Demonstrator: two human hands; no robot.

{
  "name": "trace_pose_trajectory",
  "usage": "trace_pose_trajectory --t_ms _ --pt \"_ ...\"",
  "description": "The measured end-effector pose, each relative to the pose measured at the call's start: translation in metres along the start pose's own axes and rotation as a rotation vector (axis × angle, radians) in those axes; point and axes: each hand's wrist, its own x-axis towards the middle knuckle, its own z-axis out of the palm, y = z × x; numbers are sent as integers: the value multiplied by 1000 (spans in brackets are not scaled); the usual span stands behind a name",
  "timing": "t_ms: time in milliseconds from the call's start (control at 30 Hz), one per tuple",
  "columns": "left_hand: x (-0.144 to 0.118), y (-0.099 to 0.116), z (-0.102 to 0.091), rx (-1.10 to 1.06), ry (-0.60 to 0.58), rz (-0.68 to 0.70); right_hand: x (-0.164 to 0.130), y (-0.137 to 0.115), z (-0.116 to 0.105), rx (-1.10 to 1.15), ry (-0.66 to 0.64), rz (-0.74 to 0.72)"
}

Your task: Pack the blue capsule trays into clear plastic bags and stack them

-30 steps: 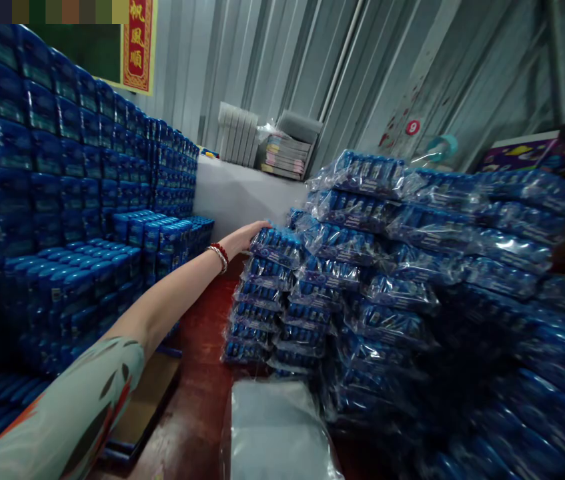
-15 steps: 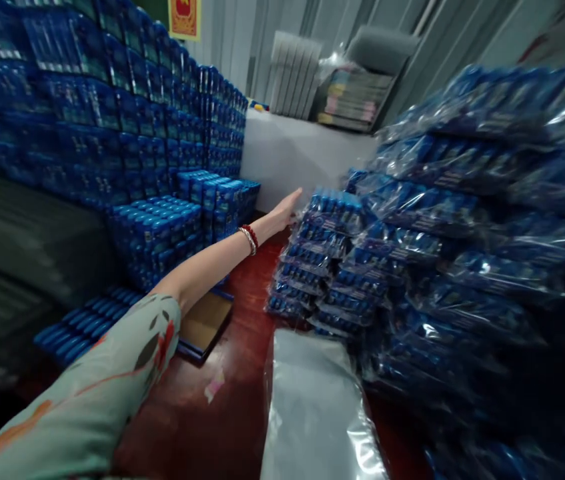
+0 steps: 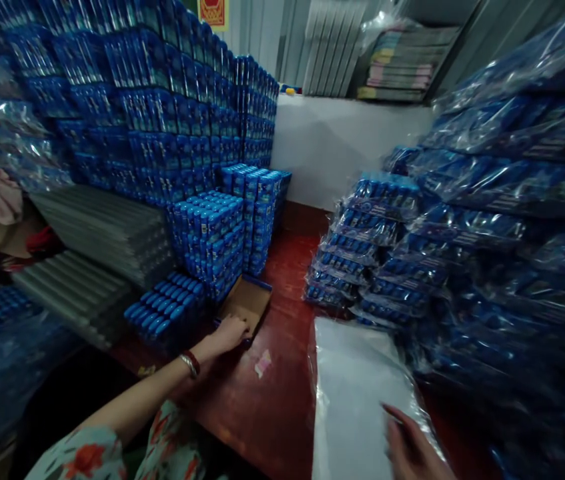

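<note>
Red tabletop (image 3: 289,280): left grip (image 3: 233,332) touches tray (image 3: 251,299), pack labels (image 3: 545,151) blurred.

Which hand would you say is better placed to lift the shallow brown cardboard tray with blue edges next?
Probably the left hand: it is at the near end of the brown cardboard tray, while the right hand is farther off, over the white rectangular pile in clear plastic.
</note>
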Motion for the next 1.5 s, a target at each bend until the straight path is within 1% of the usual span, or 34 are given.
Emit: trace_pose_trajectory --t_ms 67,100,200,267,300,367,433,500,533,600,633,667,700,767,800,867,900,933,967,1000,1033,1067,1100,1167,1200,1233,1267,1300,1367,1433,1500 --pt "-3 3 8 74 -4 103 23 -25 43 89 -103 -115" --pt "-5 4 9 107 -7 164 34 -41 65 144 -169 -199" --pt "-9 1 7 201 -5 302 56 -86 126 197 -316 -403" --pt "-12 -4 3 257 11 348 60 -107 156 167 -371 -474" --pt "-13 -6 1 280 25 364 60 -114 168 157 -380 -493" --pt "-14 -8 -5 315 61 377 58 -120 183 168 -343 -492" --pt "-16 -7 -12 347 144 360 56 -120 187 211 -230 -449" --pt "-21 0 -23 375 254 361 54 -120 179 249 -63 -391" --pt "-25 6 -29 383 311 383 54 -120 171 259 22 -372" --pt "-37 23 -37 372 395 480 56 -121 149 266 165 -359" --pt "-44 34 -37 355 416 539 59 -122 136 267 207 -361" --pt "-52 45 -33 333 421 596 62 -122 124 269 222 -360" --pt "-60 57 -24 309 417 644 67 -122 112 272 211 -346" --pt "-75 78 5 268 383 703 78 -119 96 275 118 -275" --pt "-81 85 23 256 385 707 83 -118 93 273 55 -236" --pt "-92 93 55 248 388 699 89 -117 95 265 -55 -195" --pt "-96 92 65 233 403 673 90 -119 101 266 -109 -200" --pt "-100 89 67 197 424 642 89 -123 108 279 -171 -214" --pt "-105 84 64 135 463 594 87 -128 118 302 -247 -227" --pt "-109 76 54 55 524 521 84 -135 128 337 -335 -235" --pt "-115 67 41 -41 623 418 79 -143 140 377 -427 -237" --pt "-121 55 26 -141 759 273 75 -151 152 417 -511 -234" --pt "-127 43 11 -241 922 81 71 -161 165 453 -582 -232" --pt "-139 14 -12 -451 1247 -360 64 -181 192 506 -664 -229" --pt "-144 -1 -18 -565 1356 -551 62 -191 206 530 -674 -212" --pt "-148 -16 -20 -687 1411 -695 61 -201 221 551 -668 -180" --pt "-150 -30 -20 -804 1414 -788 60 -210 237 570 -653 -138" --pt "-152 -43 -19 -900 1393 -840 59 -218 252 586 -634 -93" --pt "-153 -62 -15 -1016 1326 -876 55 -232 278 607 -600 -26" --pt "-152 -74 -15 -1061 1306 -881 47 -240 296 622 -575 -8" --pt "-151 -79 -19 -1092 1321 -897 36 -245 305 642 -546 -2"
